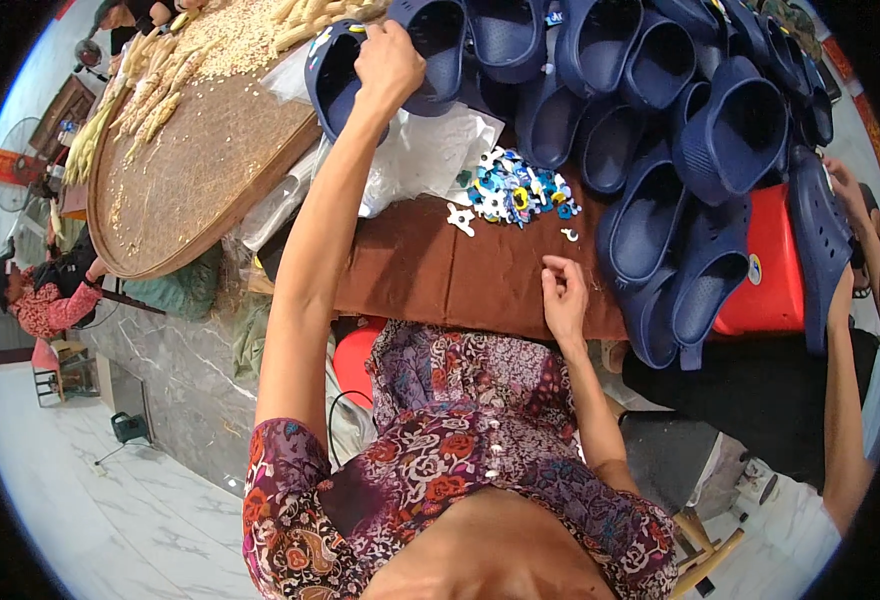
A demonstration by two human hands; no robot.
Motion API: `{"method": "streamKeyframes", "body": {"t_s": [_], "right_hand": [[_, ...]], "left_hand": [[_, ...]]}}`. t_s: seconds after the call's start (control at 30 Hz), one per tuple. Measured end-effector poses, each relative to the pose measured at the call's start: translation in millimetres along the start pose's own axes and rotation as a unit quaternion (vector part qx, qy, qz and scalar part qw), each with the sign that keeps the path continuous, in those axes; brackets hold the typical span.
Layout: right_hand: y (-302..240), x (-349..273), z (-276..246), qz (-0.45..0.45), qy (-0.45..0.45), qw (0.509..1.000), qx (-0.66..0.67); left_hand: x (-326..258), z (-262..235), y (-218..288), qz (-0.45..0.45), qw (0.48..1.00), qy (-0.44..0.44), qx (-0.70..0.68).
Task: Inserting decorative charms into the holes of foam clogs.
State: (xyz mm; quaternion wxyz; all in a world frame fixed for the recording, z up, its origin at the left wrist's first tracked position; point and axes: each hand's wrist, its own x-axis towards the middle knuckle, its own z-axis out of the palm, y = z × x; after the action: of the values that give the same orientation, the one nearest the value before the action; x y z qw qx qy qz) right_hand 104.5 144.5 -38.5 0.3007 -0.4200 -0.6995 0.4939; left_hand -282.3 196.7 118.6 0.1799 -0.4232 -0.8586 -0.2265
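Seemingly pinching a blue shoe (334,88) by its rim with left hand (390,65), between round tray (195,150) and other shoes (438,62) — could drop it if too loose. Curling right hand (565,298) near little charms (515,190), cannot tell whether around anything — could scatter some by bumping.

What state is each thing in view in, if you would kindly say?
Left hand: fingers bent
Leftmost clog: decorated, touched by left hand
Right hand: fingers curled, apparently empty
Small charms: loose, heaped
Other clogs: piled together
Round tray: partly covered by pale kernels
Brown cloth: spread out
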Motion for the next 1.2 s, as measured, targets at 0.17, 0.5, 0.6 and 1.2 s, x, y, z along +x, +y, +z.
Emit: {"method": "streamKeyframes", "body": {"t_s": [0.17, 0.5, 0.6, 1.2], "right_hand": [[0.7, 16.4, -15.3, -0.167, 0.055, 0.953, -0.245], [13.2, 46.6, -16.9, -0.205, 0.056, 0.910, -0.355], [11.7, 50.0, -15.6, -0.212, 0.063, 0.912, -0.345], [18.2, 56.4, -13.1, -0.202, 0.077, 0.906, -0.365]], "left_hand": [[-38.9, -47.0, -2.2, 0.008, 0.999, 0.008, -0.049], [-199.4, -148.1, 7.7, 0.080, 0.957, -0.141, -0.242], [-242.9, -144.5, 9.4, 0.047, 0.919, -0.254, -0.298], [-324.8, -77.2, -10.8, 0.076, 0.920, -0.305, -0.234]]}}
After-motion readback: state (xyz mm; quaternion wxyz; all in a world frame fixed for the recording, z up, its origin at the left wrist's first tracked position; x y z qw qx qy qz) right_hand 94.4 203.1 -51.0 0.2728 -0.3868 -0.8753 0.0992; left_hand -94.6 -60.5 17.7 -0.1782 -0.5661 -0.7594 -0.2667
